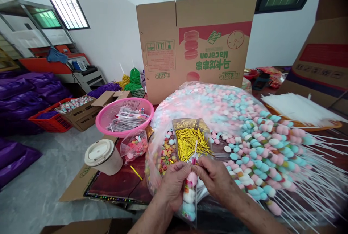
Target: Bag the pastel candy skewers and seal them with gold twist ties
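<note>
Low in the middle of the head view, a marshmallow skewer (189, 199) in a see-through bag hangs with its white stick pointing up. My left hand (172, 181) is closed on the gathered neck of that bag. Opposite it, my right hand (214, 177) pinches the same neck, thumb and fingertips together; whether a tie is between them I cannot make out. Just beyond my fingers lies an open packet of gold twist ties (193, 141). Many unbagged marshmallow skewers (261, 157) are heaped to the right, sticks toward the right edge.
A big plastic bag of pink and blue marshmallows (206, 99) fills the table's middle. On the left stand a pink basket (146, 112) of wrappers, a small bag of pink candy (136, 147) and a lidded cup (108, 161). A cardboard box (160, 20) rises behind; white sticks (296, 109) lie right.
</note>
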`<state>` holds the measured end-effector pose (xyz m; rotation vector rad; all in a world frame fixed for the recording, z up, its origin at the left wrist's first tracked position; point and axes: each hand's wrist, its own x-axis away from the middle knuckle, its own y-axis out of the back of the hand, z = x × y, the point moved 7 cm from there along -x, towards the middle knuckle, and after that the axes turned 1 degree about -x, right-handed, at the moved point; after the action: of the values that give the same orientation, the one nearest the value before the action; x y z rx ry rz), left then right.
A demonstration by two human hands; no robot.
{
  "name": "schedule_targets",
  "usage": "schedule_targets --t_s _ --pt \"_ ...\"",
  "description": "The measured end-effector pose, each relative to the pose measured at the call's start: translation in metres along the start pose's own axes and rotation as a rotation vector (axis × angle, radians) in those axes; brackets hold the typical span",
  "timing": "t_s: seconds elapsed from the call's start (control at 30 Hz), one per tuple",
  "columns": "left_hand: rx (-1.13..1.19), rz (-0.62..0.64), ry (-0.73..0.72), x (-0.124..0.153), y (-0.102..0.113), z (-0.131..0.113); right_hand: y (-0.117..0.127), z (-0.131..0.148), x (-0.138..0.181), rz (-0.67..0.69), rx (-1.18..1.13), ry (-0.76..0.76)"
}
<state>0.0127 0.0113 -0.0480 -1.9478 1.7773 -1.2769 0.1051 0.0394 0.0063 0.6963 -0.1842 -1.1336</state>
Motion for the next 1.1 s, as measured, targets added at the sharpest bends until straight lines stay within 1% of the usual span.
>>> schedule_targets --t_s 0.07,0.17,0.23,0.27,0.33,0.43,0.53,0.6,0.63,0.7,0.73,0.77,0.8,0.83,0.87,0.9,0.93,0.97,1.0,1.03,1.07,1.1 --pt "-0.033 0.034 -0.012 0.0 -0.001 -0.002 0.006 0.011 0.001 0.012 0.109 0.117" --pt "-0.129 0.129 0.011 -0.001 -0.002 -0.003 0.006 0.021 0.003 0.096 0.163 0.237" --pt "-0.266 0.158 -0.032 -0.001 -0.002 -0.005 0.003 0.022 0.006 0.107 0.207 0.304" --pt "-0.337 0.152 -0.078 -0.002 -0.001 -0.007 0.001 0.021 0.007 0.085 0.238 0.337" --pt "-0.436 0.104 -0.186 -0.003 0.0 -0.01 -0.003 0.018 0.011 -0.014 0.309 0.403" --pt "-0.474 0.006 -0.312 -0.005 0.001 -0.01 -0.012 0.012 0.019 -0.18 0.358 0.45" --pt "-0.54 -0.047 -0.375 -0.005 0.002 -0.011 -0.018 0.009 0.023 -0.227 0.401 0.474" --pt "-0.7 -0.045 -0.452 -0.001 -0.002 -0.018 -0.014 0.012 0.022 -0.223 0.482 0.513" --pt "-0.797 -0.056 -0.514 0.003 -0.004 -0.024 -0.008 0.016 0.019 -0.223 0.522 0.533" --pt "-0.923 -0.13 -0.613 0.012 -0.006 -0.035 0.012 0.023 0.014 -0.265 0.558 0.539" --pt "-0.928 -0.166 -0.591 0.014 -0.004 -0.037 0.024 0.027 0.012 -0.322 0.558 0.523" --pt "-0.894 -0.174 -0.497 0.014 -0.001 -0.035 0.035 0.032 0.013 -0.392 0.552 0.501" --pt "-0.824 -0.136 -0.341 0.011 0.001 -0.029 0.042 0.037 0.015 -0.46 0.538 0.492" --pt "-0.722 -0.059 -0.166 0.009 0.0 -0.02 0.044 0.042 0.02 -0.493 0.515 0.507" --pt "-0.596 0.034 -0.027 0.009 -0.004 -0.015 0.039 0.047 0.025 -0.469 0.476 0.534" --pt "-0.458 0.11 0.043 0.012 -0.009 -0.016 0.03 0.049 0.028 -0.395 0.415 0.556" --pt "-0.327 0.154 0.031 0.014 -0.014 -0.024 0.017 0.049 0.03 -0.275 0.324 0.544" --pt "-0.226 0.164 -0.047 0.018 -0.016 -0.039 0.006 0.044 0.028 -0.152 0.212 0.459" --pt "-0.188 0.143 -0.124 0.021 -0.015 -0.052 -0.001 0.035 0.024 -0.07 0.081 0.314" --pt "-0.217 0.135 -0.137 0.025 -0.014 -0.058 -0.004 0.022 0.02 -0.038 -0.051 0.128" --pt "-0.275 0.138 -0.113 0.028 -0.014 -0.059 -0.002 0.011 0.018 -0.067 -0.174 -0.048" --pt "-0.328 0.133 -0.083 0.029 -0.013 -0.056 0.001 0.004 0.016 -0.106 -0.288 -0.175"
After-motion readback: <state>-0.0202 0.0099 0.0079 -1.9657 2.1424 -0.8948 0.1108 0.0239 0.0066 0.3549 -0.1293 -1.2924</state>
